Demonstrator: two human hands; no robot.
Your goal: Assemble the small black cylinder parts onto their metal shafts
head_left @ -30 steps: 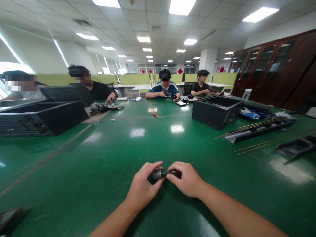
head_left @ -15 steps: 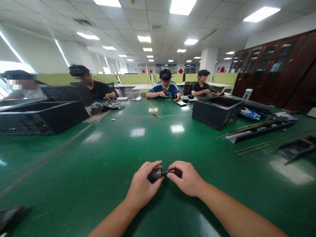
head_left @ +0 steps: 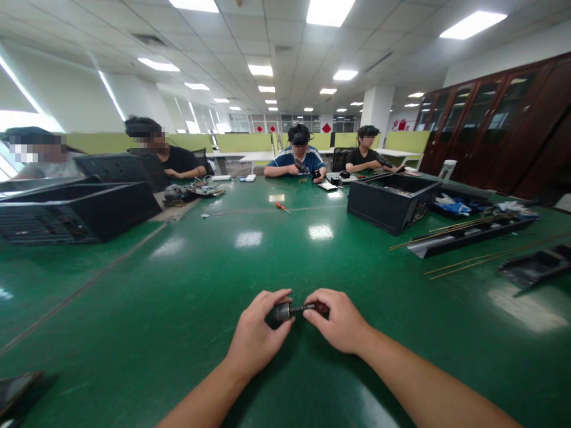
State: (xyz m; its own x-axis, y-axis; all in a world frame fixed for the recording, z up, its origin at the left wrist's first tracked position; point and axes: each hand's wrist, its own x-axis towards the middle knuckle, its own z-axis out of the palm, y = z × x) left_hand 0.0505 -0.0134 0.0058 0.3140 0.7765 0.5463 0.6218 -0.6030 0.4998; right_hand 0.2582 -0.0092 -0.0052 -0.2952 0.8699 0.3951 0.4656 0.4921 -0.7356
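Observation:
Near the front middle of the green table (head_left: 214, 267), my left hand (head_left: 259, 330) is wrapped round a dark metal cylinder (head_left: 282, 312), its thumb and fingers on either side. A thin shaft runs from the cylinder toward my right hand (head_left: 341, 324). My right hand's thumb and fingertips pinch a reddish-brown part (head_left: 320, 307) at the other end of the shaft. Both hands are low over the table, a short gap apart.
An orange screwdriver (head_left: 282, 207) lies ahead. Black computer cases stand at the left (head_left: 84, 214) and right (head_left: 392, 199). Thin yellow rods (head_left: 464, 263) and a metal channel (head_left: 446, 241) lie at the right. Several people sit across the table.
My right hand has shifted very slightly, and more of the reddish-brown part shows. The hand of a person at the left has lowered toward the table.

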